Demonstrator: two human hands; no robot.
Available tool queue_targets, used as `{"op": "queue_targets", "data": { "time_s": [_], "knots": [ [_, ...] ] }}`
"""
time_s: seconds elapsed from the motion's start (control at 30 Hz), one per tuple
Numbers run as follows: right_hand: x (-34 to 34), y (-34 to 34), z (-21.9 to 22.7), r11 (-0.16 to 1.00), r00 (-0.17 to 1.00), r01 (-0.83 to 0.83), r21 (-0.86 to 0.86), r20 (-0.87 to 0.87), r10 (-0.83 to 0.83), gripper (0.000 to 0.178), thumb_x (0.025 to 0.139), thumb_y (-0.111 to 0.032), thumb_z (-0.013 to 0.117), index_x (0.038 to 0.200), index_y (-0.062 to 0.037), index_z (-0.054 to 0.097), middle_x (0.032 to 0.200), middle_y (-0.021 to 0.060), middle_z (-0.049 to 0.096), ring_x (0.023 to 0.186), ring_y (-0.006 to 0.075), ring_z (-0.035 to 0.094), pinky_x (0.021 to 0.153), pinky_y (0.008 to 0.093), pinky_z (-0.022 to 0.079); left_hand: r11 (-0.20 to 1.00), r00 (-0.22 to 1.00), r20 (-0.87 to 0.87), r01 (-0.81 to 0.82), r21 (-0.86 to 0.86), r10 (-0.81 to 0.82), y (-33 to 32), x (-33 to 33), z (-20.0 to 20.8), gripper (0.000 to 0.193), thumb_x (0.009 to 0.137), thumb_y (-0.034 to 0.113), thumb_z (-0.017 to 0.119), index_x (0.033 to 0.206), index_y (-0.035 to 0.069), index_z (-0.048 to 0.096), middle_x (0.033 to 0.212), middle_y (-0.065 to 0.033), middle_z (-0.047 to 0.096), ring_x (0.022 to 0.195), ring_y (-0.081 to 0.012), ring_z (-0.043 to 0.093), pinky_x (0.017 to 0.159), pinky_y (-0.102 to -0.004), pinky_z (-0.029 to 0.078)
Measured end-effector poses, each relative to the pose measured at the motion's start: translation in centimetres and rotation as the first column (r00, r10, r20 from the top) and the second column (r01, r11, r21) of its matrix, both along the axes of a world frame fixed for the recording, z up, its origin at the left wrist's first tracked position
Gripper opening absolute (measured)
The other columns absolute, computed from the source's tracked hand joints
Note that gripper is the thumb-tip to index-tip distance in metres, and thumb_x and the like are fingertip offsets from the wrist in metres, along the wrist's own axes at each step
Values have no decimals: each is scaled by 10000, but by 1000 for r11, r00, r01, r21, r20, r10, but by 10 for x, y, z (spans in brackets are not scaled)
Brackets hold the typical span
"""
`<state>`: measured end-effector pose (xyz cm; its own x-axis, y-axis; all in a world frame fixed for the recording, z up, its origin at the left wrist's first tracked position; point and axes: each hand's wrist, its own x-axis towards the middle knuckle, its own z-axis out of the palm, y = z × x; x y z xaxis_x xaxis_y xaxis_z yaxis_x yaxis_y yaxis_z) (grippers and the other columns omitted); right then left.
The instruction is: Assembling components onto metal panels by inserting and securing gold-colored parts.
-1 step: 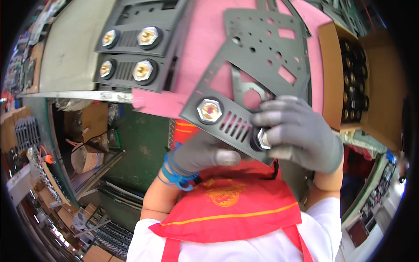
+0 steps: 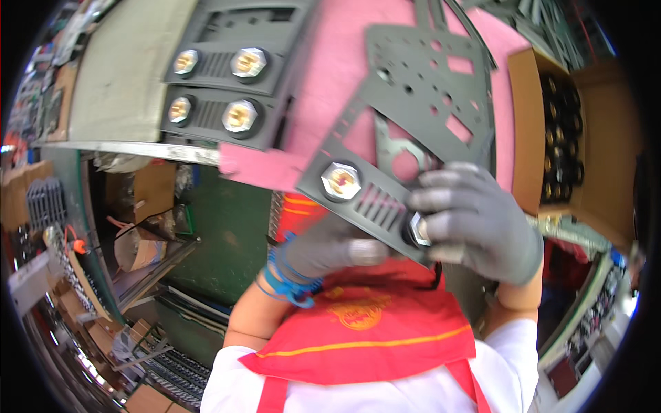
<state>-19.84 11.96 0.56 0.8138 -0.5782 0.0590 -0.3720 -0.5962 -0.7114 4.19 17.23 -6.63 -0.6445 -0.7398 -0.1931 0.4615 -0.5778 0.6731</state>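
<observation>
A dark grey metal panel (image 2: 396, 180) with slots and round cut-outs lies slanted before me, its near corner out past the table edge. One brass-centred round fitting with a silver hex nut (image 2: 341, 181) sits in its left part. My right hand (image 2: 478, 224), in a grey glove, closes its fingers round a second black fitting with a silver nut (image 2: 418, 229) at the panel's right end. Below the near edge is my gloved left hand (image 2: 323, 249); its thumb shows bent inward, while the panel hides its fingers and whatever they hold.
Grey panels with fitted hex nuts (image 2: 227, 82) are stacked at the far left on pink sheeting (image 2: 334, 55). A perforated grey plate (image 2: 430, 76) lies beyond the panel. On the right stands an open cardboard box (image 2: 525, 138) of black fittings (image 2: 561, 131).
The whole view has shifted slightly, so panel and hands appear a little further right and lower. My right hand keeps its grasp on the fitting.
</observation>
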Motion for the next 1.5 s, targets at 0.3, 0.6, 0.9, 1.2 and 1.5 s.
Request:
{"op": "queue_targets", "data": {
  "time_s": [0.3,0.6,0.9,1.2,1.5],
  "knots": [
    [3,28,9,944,994,40,-326,-86,-72,288,726,-165,744,975,-56,649,1126,119,614,1017,302,605,902,483,463,982,989,-104,-92,165,110,22,-35,-16,437,908,230,681,1251,-4,545,1112,-72,622,950,-147,614,835,-293,518],
    [6,26,13,925,983,31,-378,-158,-97,263,748,-187,735,961,-59,647,1088,78,640,1011,258,627,906,475,462,974,990,-60,-112,196,126,22,-37,-15,380,922,276,649,1164,-11,587,1017,-71,645,892,-142,618,816,-300,507],
    [8,24,21,935,963,114,-335,-195,-188,261,768,-212,714,985,-94,628,1058,43,620,982,246,605,965,475,412,964,986,-56,-140,224,156,19,-38,-14,452,943,334,614,1215,-27,591,1081,-80,656,989,-159,622,874,-310,505],
    [7,20,5,951,980,143,-275,-94,-175,292,727,-234,744,955,-94,627,1007,67,609,925,266,593,937,477,440,958,988,-51,-131,254,149,19,-38,-19,442,929,305,655,1199,-41,597,1099,-99,663,984,-161,638,872,-307,518],
    [9,22,9,930,960,231,-286,-87,-266,344,710,-202,740,1017,-79,643,863,38,573,853,256,578,899,425,426,958,983,-94,-126,259,155,22,-39,-24,418,944,272,631,1218,-41,589,1132,-109,657,1018,-176,636,913,-337,510]
  ]
}}
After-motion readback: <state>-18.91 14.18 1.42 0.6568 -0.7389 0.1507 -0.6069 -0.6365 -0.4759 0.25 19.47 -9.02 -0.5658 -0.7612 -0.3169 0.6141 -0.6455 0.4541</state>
